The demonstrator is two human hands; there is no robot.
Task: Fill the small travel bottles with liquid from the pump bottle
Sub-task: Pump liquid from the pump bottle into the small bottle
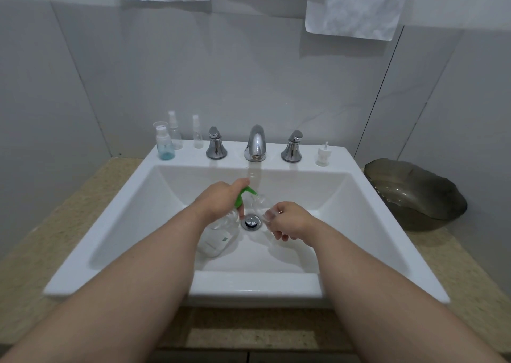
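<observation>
Over the white sink basin (345,224), my left hand (221,199) grips the green pump head of a clear pump bottle (218,238), whose body tilts toward me. The green nozzle (249,190) points right toward a small clear travel bottle (266,210) held tilted by my right hand (290,220), its open mouth near the nozzle. On the sink ledge at the back left stand three other small bottles: one with bluish liquid at its bottom (165,144), and two clear spray bottles (174,132) (197,132).
A chrome faucet (255,144) with two handles (216,147) (292,147) stands at the back. A small white cap with a tube (323,155) sits on the right ledge. A dark glass bowl (414,191) rests on the speckled counter at right. The drain (251,221) lies between my hands.
</observation>
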